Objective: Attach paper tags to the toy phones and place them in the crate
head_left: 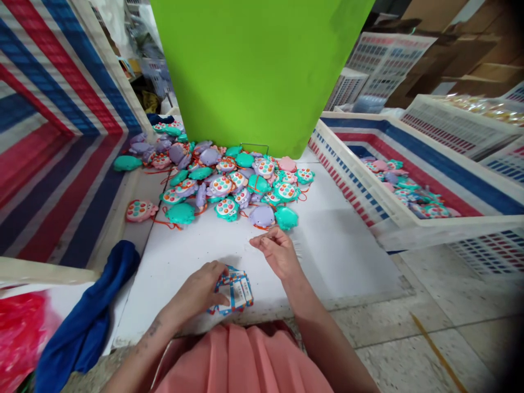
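Note:
A heap of small plastic toys (229,183) in teal, purple and pink, with orange cords, lies on a white board (335,245). My left hand (200,289) rests on a small stack of blue-and-white printed cards (235,292) at the board's near edge, fingers curled over them. My right hand (276,251) is just in front of the heap, near a purple toy (262,215) and a teal toy (285,217). Its fingers are pinched together, seemingly on a thin orange cord, though I cannot make that out for sure.
A large green panel (254,65) stands behind the heap. A striped crate (393,218) at the right holds more toys. Another striped crate (53,164) sits at the left. A blue cloth (94,311) and a red bag (16,333) lie near left. Pink fabric (241,360) covers my lap.

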`<action>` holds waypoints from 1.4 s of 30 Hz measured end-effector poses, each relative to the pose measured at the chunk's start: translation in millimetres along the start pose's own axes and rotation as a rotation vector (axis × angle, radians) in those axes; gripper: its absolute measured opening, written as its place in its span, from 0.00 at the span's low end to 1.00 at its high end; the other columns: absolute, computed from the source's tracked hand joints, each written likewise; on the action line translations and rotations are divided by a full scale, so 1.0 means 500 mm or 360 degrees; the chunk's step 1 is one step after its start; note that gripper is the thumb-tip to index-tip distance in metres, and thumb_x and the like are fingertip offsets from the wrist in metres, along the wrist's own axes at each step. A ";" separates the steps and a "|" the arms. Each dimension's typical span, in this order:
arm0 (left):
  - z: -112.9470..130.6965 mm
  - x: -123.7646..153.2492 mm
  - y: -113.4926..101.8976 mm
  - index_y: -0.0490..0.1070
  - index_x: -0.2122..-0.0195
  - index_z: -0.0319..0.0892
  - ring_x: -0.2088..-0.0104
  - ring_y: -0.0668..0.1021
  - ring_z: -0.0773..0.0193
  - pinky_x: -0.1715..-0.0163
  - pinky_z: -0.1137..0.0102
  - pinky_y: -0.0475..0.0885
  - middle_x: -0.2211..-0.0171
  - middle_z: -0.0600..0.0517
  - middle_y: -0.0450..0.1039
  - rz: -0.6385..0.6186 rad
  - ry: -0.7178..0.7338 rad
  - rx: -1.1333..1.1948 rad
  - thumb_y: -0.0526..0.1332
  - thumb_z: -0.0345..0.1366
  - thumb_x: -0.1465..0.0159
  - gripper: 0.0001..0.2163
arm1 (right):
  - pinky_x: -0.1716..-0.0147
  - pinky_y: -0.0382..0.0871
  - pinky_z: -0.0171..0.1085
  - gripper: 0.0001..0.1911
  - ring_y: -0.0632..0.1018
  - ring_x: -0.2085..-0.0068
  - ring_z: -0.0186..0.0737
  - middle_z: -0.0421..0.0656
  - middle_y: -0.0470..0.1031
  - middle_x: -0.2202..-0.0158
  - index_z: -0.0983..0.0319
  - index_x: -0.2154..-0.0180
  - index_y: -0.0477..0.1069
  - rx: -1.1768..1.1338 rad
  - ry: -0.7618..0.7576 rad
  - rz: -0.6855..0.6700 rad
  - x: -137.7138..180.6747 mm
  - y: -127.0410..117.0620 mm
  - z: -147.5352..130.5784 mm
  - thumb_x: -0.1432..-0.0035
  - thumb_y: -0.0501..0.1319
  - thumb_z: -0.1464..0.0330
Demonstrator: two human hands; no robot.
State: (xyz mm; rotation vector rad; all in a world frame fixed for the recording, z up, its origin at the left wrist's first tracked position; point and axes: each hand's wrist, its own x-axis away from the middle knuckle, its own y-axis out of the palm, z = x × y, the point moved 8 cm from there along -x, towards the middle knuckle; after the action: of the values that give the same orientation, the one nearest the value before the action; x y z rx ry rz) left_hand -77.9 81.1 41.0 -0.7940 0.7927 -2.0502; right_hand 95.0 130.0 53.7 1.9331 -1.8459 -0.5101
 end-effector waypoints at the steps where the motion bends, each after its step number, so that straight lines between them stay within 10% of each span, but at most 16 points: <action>1: 0.001 0.000 0.013 0.68 0.59 0.44 0.61 0.71 0.58 0.63 0.68 0.65 0.60 0.50 0.69 -0.0011 0.0001 -0.0103 0.64 0.35 0.50 0.16 | 0.55 0.70 0.47 0.14 0.78 0.67 0.38 0.37 0.76 0.73 0.59 0.74 0.65 0.0013 0.0005 0.0016 -0.001 0.001 -0.001 0.56 0.69 0.63; 7: -0.023 -0.003 0.034 0.68 0.64 0.44 0.63 0.70 0.58 0.65 0.68 0.63 0.62 0.50 0.67 0.0008 -0.0079 -0.0167 0.62 0.32 0.52 0.12 | 0.60 0.72 0.45 0.15 0.75 0.68 0.37 0.39 0.72 0.72 0.59 0.69 0.71 0.0158 0.0089 0.0012 0.000 -0.003 0.017 0.55 0.67 0.57; 17: -0.062 -0.006 -0.010 0.67 0.68 0.40 0.74 0.68 0.68 0.73 0.73 0.63 0.75 0.56 0.66 0.0085 -0.0151 0.0998 0.59 0.41 0.44 0.09 | 0.81 0.61 0.28 0.04 0.67 0.80 0.27 0.34 0.68 0.80 0.63 0.72 0.72 0.0885 0.0194 -0.0238 0.032 0.032 0.053 0.52 0.64 0.68; 24: -0.031 -0.011 -0.014 0.70 0.67 0.38 0.71 0.74 0.65 0.66 0.69 0.70 0.71 0.52 0.73 0.0103 -0.0234 0.1567 0.62 0.43 0.45 0.13 | 0.74 0.62 0.30 0.05 0.70 0.74 0.31 0.38 0.71 0.76 0.62 0.74 0.71 0.1577 -0.0238 -0.0357 0.050 0.093 0.029 0.49 0.59 0.74; 37: -0.033 -0.019 -0.019 0.73 0.66 0.37 0.71 0.72 0.66 0.70 0.72 0.69 0.72 0.52 0.72 0.0355 -0.0127 0.1163 0.60 0.40 0.42 0.10 | 0.73 0.61 0.35 0.05 0.72 0.69 0.40 0.44 0.69 0.71 0.61 0.73 0.68 0.2551 -0.0572 -0.0315 0.074 0.141 0.032 0.47 0.56 0.74; 42: -0.011 -0.011 -0.025 0.67 0.50 0.41 0.63 0.74 0.63 0.63 0.70 0.70 0.63 0.51 0.72 0.0183 0.0058 0.1304 0.63 0.36 0.45 0.20 | 0.69 0.63 0.34 0.06 0.72 0.69 0.37 0.42 0.70 0.72 0.61 0.72 0.69 0.2084 -0.0538 -0.0142 0.057 0.117 0.022 0.44 0.55 0.73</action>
State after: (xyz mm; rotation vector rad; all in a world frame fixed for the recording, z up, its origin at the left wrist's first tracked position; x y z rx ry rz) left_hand -84.9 93.1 45.3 -0.2360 -0.0266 -2.0283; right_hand 41.1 99.0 76.4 2.7963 -2.6511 0.5944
